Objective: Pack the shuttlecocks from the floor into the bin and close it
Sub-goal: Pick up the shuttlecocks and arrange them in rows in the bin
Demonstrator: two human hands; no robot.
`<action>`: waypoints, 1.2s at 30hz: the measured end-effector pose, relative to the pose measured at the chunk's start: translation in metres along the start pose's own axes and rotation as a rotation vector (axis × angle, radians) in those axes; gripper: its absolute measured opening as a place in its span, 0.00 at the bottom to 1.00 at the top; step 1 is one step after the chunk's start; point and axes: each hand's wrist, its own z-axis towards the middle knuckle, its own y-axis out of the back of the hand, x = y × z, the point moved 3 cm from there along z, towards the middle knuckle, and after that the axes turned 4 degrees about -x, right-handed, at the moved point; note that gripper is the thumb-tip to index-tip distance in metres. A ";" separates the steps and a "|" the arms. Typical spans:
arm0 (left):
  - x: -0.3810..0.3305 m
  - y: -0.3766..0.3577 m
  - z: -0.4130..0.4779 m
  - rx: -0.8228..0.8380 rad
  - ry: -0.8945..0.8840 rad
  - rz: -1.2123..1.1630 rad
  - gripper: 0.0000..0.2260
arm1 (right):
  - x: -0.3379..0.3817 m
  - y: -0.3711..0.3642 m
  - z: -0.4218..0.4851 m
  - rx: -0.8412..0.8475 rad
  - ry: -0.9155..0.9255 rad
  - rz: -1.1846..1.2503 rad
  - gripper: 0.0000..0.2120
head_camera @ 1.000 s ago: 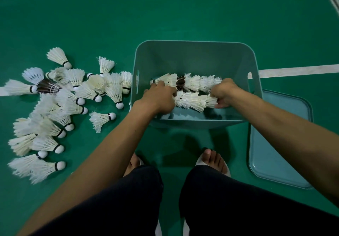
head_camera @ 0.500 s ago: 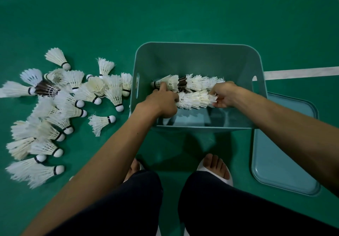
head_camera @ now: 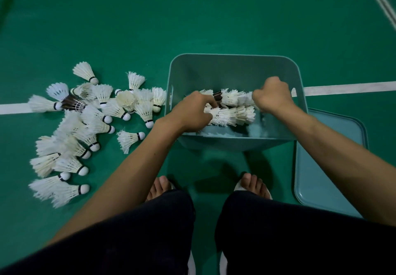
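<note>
Both hands, L (head_camera: 194, 112) & R (head_camera: 272, 96), still grip shuttlecock rows (head_camera: 232, 110) lower in bin (head_camera: 235, 69).

The left hand (head_camera: 192, 112) covered the near ends of the shuttlecock rows (head_camera: 232, 110) in the bin (head_camera: 235, 60), and its fingers were buried among the feathers. The right hand (head_camera: 272, 96) hid the rows' far ends; its grip could not be judged. The lid (head_camera: 321, 167) ran under the right forearm. The loose shuttlecocks (head_camera: 70, 163) at the pile's lower left were blurred.
</note>
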 end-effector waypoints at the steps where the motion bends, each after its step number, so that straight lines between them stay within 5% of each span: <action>1: -0.003 0.007 -0.007 -0.063 -0.028 -0.046 0.14 | 0.010 0.003 -0.009 -0.026 0.048 0.020 0.11; 8: 0.009 0.057 -0.066 -0.566 -0.094 -0.430 0.08 | 0.105 -0.003 -0.073 -0.098 0.410 0.288 0.07; 11: 0.049 0.063 -0.091 -0.847 0.110 -0.584 0.05 | 0.144 -0.021 -0.110 -0.100 0.622 0.431 0.05; 13: 0.091 0.045 -0.110 -1.003 0.418 -0.742 0.03 | 0.163 -0.042 -0.136 -0.056 0.712 0.503 0.05; 17: 0.160 -0.012 -0.135 -0.894 1.076 -1.191 0.08 | 0.176 -0.107 -0.167 0.223 0.705 0.467 0.09; 21: 0.183 -0.041 -0.129 -0.672 1.337 -1.513 0.28 | 0.153 -0.166 -0.166 0.415 0.414 0.255 0.26; 26: 0.186 -0.041 -0.098 -0.873 1.413 -1.531 0.27 | 0.123 -0.198 -0.150 0.462 0.145 0.159 0.34; 31: 0.193 -0.038 -0.083 -1.035 1.536 -1.216 0.26 | 0.116 -0.207 -0.148 0.504 0.115 0.226 0.33; 36: 0.181 -0.028 -0.080 -1.079 1.148 -1.007 0.18 | 0.119 -0.208 -0.151 0.503 0.118 0.344 0.32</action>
